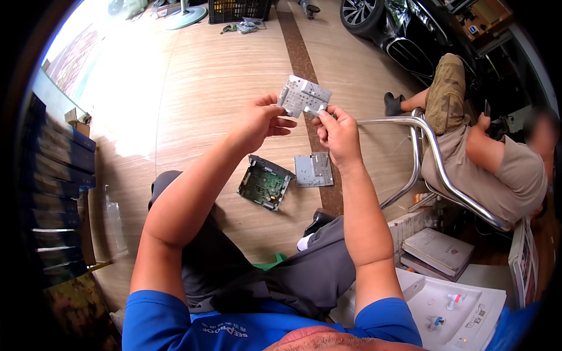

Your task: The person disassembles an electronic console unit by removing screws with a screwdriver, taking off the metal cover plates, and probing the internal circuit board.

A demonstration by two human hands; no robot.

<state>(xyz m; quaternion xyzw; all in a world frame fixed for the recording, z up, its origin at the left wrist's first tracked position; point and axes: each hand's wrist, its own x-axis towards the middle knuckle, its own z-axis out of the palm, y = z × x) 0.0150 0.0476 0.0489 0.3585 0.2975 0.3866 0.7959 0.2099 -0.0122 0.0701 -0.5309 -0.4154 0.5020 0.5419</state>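
A perforated silver metal plate (300, 96) is held up in front of me between both hands. My left hand (264, 121) pinches its lower left corner, with the other fingers loosely curled. At the lower right edge, my right hand (338, 133) grips it between thumb and fingers. On the floor below lies an opened electronic unit (265, 183), its green circuit board facing up inside a dark metal frame. Beside it, on the right, a second flat silver metal cover (313, 170) rests on the floor.
To the right, a person (486, 158) sits by a chair with a chrome tube frame (434, 131). A black car (410, 41) stands beyond. Blue boxes (58, 169) are stacked at left. Books (438, 251) and a white water dispenser (448, 310) are at lower right. A black crate (239, 10) stands far ahead.
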